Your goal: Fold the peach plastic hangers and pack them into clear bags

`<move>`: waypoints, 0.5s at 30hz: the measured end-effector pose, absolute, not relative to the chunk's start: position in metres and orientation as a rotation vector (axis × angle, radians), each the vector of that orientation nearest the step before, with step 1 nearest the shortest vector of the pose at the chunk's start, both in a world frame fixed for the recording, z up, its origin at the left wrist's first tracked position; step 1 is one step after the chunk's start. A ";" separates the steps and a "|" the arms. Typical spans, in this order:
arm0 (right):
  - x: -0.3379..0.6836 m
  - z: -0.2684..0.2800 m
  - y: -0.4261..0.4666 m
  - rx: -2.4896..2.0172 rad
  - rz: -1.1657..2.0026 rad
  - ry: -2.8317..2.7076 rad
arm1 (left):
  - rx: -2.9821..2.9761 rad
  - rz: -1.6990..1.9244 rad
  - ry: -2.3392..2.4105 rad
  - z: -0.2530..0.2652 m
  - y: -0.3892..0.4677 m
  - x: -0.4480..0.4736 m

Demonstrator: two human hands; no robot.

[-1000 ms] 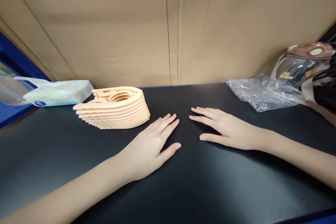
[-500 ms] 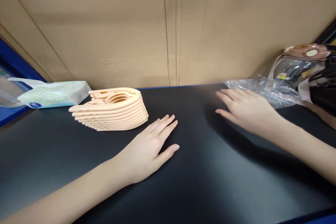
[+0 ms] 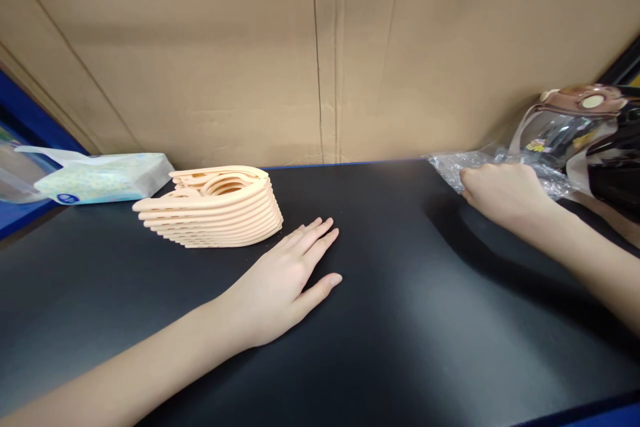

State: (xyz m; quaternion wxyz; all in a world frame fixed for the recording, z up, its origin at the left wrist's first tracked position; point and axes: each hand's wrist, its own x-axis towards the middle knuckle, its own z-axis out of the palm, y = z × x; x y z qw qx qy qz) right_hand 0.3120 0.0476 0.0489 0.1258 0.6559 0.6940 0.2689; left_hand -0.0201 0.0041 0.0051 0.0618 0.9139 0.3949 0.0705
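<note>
My left hand (image 3: 295, 273) lies flat on the black tabletop (image 3: 370, 340), its fingers stretched out and thumb apart, holding nothing. Just beyond its fingers, to the left, sits a neat stack of peach plastic clothes hangers (image 3: 235, 220). On the right, my right hand (image 3: 505, 193) is closed, its fingers curled down at the clear, crinkled plastic bag (image 3: 447, 167). The back of that hand hides the fingertips and part of the bag.
A soft pack of tissues (image 3: 110, 177) lies at the far left. A clear bottle with a brown lid (image 3: 575, 123) stands at the right, beside a black object (image 3: 620, 167). Cardboard (image 3: 225, 53) walls off the back.
My right hand has moved right and a little down in the view onto the plastic bag, and its open fingers have closed. My left hand and the hangers stay where they were.
</note>
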 end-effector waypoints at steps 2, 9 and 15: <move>0.311 0.050 0.051 1.962 0.796 1.947 | 2.771 0.215 1.195 0.005 0.004 -0.020; 0.301 0.065 0.038 2.014 1.123 1.896 | 2.819 0.247 1.186 0.003 0.002 -0.021; 0.261 0.055 -0.007 1.367 1.657 2.527 | 3.035 0.707 1.199 0.007 0.000 -0.019</move>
